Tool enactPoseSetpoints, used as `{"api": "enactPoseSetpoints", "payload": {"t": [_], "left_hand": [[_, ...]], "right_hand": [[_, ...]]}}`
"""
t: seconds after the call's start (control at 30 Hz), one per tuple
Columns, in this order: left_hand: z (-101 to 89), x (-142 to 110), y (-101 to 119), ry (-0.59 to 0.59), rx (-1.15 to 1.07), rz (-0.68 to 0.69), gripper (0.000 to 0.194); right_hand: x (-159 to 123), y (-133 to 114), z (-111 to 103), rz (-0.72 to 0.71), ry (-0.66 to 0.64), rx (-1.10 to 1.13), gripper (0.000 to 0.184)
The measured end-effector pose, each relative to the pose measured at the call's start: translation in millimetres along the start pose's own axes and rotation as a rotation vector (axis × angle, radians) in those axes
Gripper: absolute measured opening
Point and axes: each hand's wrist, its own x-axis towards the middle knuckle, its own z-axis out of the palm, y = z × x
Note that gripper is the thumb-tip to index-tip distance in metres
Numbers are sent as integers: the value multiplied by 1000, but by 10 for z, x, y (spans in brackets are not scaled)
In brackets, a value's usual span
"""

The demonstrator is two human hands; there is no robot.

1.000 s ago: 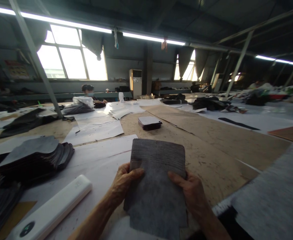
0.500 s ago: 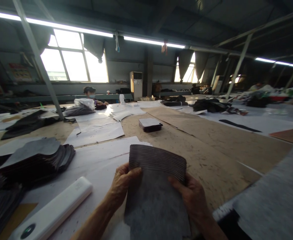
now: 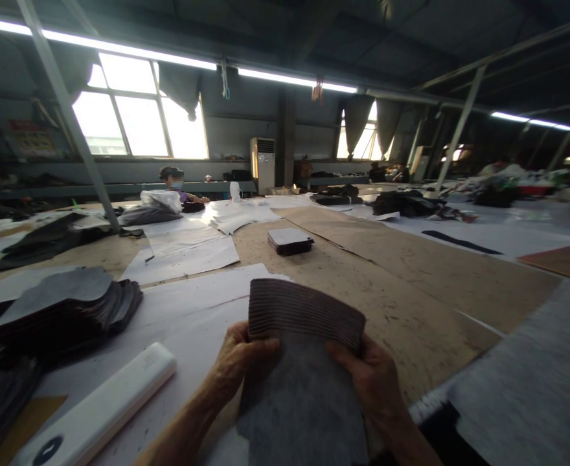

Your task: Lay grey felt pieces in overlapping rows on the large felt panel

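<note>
Between my hands is a stack of grey fabric pieces [image 3: 304, 395], bent so that its far edge fans out in many thin dark layers. My left hand [image 3: 241, 356] grips the stack's left side, thumb lying on top. On the right side my right hand [image 3: 370, 372] is closed in the same way, thumb over the upper face. The fingers beneath the stack are mostly hidden. Past its far edge, a small squarish stack of dark pieces with a pale top [image 3: 289, 241] rests on the brown table covering.
At left lie a large stack of cut grey pieces [image 3: 71, 310] and a long white device [image 3: 100, 404]. White paper sheets [image 3: 188, 259] cover part of the table [image 3: 343, 278]. A slanted metal post [image 3: 71, 123] rises at left. A person [image 3: 173, 178] sits across the table.
The far edge of the stack is bent and fanned a little wider, showing more of its layers. Both hands keep their grip. The view has shifted slightly.
</note>
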Motion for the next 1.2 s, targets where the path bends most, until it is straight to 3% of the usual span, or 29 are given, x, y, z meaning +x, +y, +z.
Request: {"api": "enactPoseSetpoints", "payload": {"t": [0.1,0.17,0.27,0.37,0.47,0.53,0.83,0.97,1.07,1.2], "left_hand": [[0,-10,14,40,70,57,15],[4,-27,46,59,95,98,15],[37,-52,102,69,74,109,19],[90,-58,144,45,-90,-24,22],[98,-33,174,49,-164,-178,30],[53,-3,191,76,-146,-206,31],[-238,113,174,151,-19,-85,37],[-244,128,113,241,167,-133,35],[-240,128,110,410,429,-148,30],[-219,101,126,658,780,-37,52]], "right_hand": [[48,13,-26,147,-146,199,39],[50,44,-37,135,-156,202,34],[17,84,-41,8,-36,22,25],[-2,61,-21,-4,48,-66,25],[32,-23,39,158,-52,92,31],[79,-84,105,248,-133,192,35],[358,-94,411,384,-306,307,34],[400,-41,428,183,-210,-218,32],[389,-6,453,108,-87,-526,33],[343,50,511,5,27,-955,48]]}}
